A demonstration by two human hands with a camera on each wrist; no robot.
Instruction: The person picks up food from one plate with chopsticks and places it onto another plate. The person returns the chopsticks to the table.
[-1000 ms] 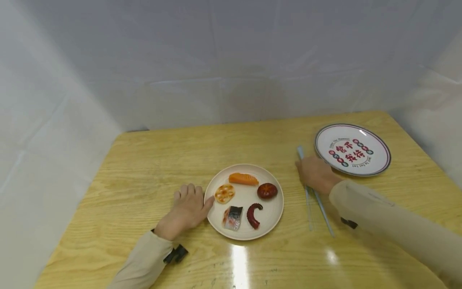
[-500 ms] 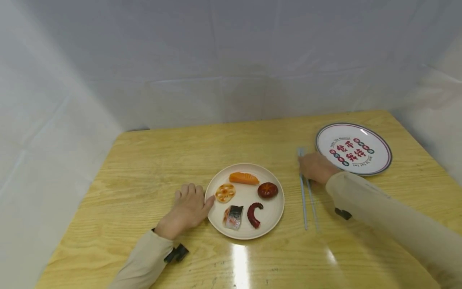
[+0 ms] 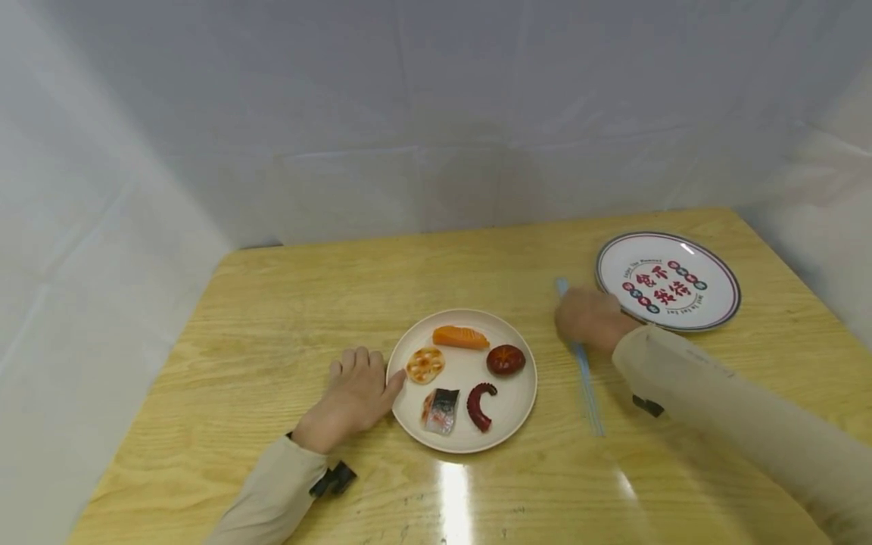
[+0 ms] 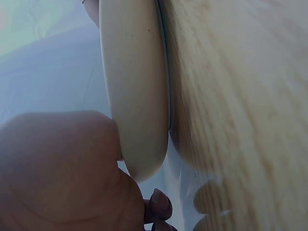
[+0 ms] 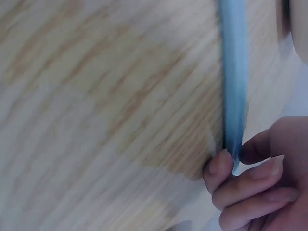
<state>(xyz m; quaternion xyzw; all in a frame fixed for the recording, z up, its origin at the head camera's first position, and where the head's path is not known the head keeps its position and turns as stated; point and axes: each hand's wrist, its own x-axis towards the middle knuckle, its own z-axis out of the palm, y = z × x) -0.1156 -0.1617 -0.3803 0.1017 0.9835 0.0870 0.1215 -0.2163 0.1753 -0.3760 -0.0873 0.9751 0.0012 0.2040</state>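
Observation:
My right hand [image 3: 591,318] holds a pair of light-blue chopsticks [image 3: 587,390] to the right of the cream plate [image 3: 455,376]. Up close in the right wrist view, thumb and fingers [image 5: 250,185] pinch the chopsticks [image 5: 235,77], which lie side by side low over the wood. My left hand [image 3: 350,393] rests at the plate's left side, fingers extended and thumb on the rim. On that plate are an orange piece [image 3: 460,337], a lotus root slice [image 3: 425,365], a piece of fish [image 3: 440,411], a curled dark-red tentacle [image 3: 480,406] and a brown mushroom cap [image 3: 506,360].
A white plate [image 3: 708,303] with a dark rim and red characters stands at the back right, just beyond my right hand. Everything sits on a wooden table [image 3: 272,303]. Pale sheeting [image 3: 450,113] hangs behind it and at both sides.
The chopsticks' near ends, spread apart in the earlier frames, have come together. My right hand has shifted only slightly. The left hand and the cream plate stay put.

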